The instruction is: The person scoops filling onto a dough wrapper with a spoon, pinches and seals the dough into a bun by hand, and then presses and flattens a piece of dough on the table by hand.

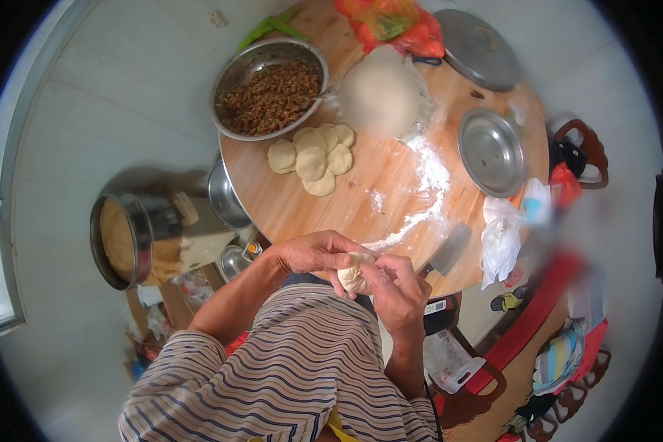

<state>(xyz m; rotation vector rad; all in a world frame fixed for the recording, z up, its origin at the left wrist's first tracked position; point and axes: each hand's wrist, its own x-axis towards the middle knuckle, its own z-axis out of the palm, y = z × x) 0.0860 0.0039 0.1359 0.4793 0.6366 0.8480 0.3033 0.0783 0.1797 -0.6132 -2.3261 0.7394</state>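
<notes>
Between my two hands, near the table's front edge, is a pale stuffed dough bun [354, 273] with folds gathered on its surface. My left hand [313, 253] cups it from the left, its fingers partly hidden beneath. On the other side my right hand [399, 293] pinches the bun's edge with thumb and fingers. Several flat round dough wrappers [311, 163] lie overlapping on the wooden table [272, 206]. Behind them a steel bowl [225, 121] holds brown minced filling [269, 96] with green bits.
A cleaver [451, 249] lies at the right front edge, close to my right hand. White flour [431, 184] streaks the table. A pale blurred mass [381, 96], a steel basin [491, 152], a round lid [481, 50] and a steamer pot [144, 239] stand around.
</notes>
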